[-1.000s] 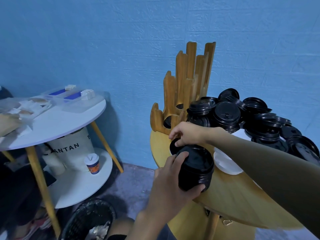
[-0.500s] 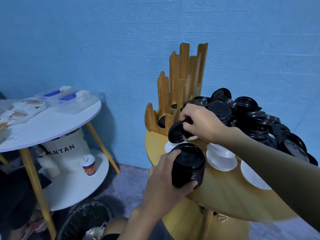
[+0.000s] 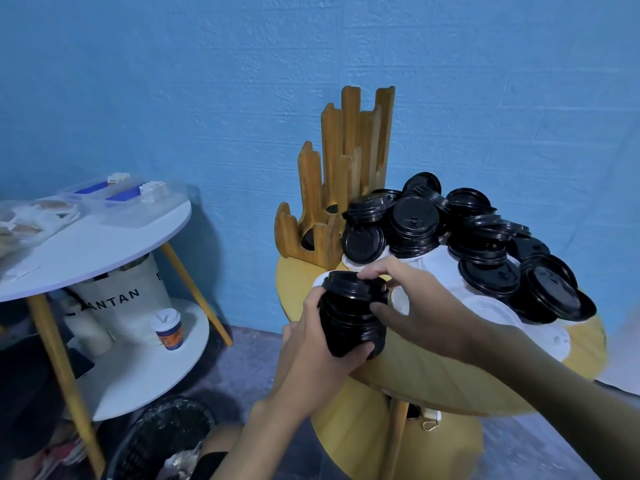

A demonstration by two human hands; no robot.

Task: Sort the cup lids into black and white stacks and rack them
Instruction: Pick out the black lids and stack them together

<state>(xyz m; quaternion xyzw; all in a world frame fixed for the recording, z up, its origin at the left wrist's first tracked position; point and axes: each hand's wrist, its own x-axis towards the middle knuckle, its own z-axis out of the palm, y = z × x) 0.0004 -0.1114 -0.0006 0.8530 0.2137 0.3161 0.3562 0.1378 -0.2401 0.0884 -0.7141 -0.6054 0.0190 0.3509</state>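
At the near edge of the table [image 3: 433, 382], before the rack [image 3: 346, 168] and beside the pile [image 3: 414, 216] of loose black lids heaped over white lids [image 3: 485, 306]: gripping the black stack [image 3: 349, 327] round its side with the left hand [image 3: 311, 348], pinching the top lid [image 3: 346, 282] onto it with the right hand [image 3: 426, 306], fingers curled over the rim, thumb on the stack's flank. Press down square, evenly round the rim, until nested flush, judging by feel. Hold the left grip low and firm, clear of the top edge. Keep the stack upright; likely to skew or spill if tilted. Check colour before adding another
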